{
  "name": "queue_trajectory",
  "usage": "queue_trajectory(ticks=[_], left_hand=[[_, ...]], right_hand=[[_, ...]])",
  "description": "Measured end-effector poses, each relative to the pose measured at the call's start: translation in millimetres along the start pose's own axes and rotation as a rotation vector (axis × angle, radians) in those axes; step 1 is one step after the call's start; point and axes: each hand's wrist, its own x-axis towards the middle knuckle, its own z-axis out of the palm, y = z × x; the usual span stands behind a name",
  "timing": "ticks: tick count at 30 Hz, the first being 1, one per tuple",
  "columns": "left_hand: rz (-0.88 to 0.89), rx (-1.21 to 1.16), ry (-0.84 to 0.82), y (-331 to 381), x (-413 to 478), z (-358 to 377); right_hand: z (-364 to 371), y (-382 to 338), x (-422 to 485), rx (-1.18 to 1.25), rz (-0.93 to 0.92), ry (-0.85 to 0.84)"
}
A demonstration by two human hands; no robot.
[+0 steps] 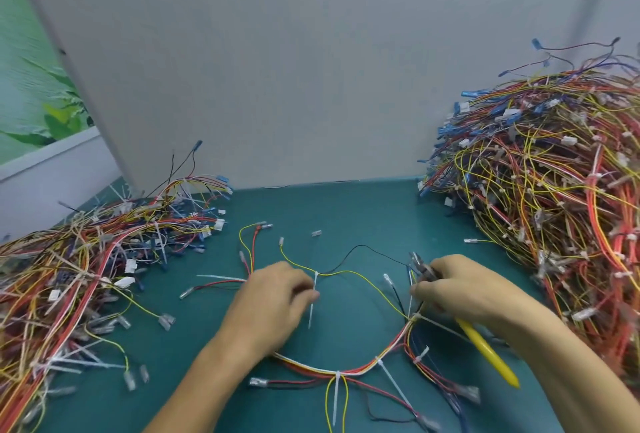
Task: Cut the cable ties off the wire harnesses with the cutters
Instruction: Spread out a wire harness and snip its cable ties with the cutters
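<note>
From the head view, the wire harness (346, 368) lies on the green mat (346, 211), looping between the two hands and toward the person. The left hand (273, 301) rests on its red and yellow wires with fingers curled. Its fingertips are at a white cable tie (313, 297) on the yellow wire, but blur hides whether they pinch it. The right hand (460, 290) grips the cutters (485, 349): the yellow handle sticks out back under the wrist, and the metal nose points up beyond the fingers, near a black wire. More white ties sit on the bundle nearer the person than both hands. Outside the left hand spreads a low heap of harnesses (86, 276), and outside the right hand rises a far taller heap (554, 190), crowding that forearm. Beyond the hands stands a white partition (277, 69).
</note>
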Motion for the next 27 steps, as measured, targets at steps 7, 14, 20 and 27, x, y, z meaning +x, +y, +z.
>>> queue_trajectory(ticks=[7, 14, 20, 27], left_hand=[[0.239, -0.218, -0.289, 47, -16, 31], [0.195, -0.134, -0.280, 24, -7, 27], [0.084, -0.135, -0.275, 3, -2, 20], [0.096, -0.254, -0.052, 15, 14, 5]], right_hand=[[2, -4, -7, 0.019, -0.063, -0.003], [2, -8, -6, 0.054, -0.248, 0.066], [-7, -7, -12, 0.217, -0.393, -0.075], [-18, -3, -12, -0.047, -0.328, -0.049]])
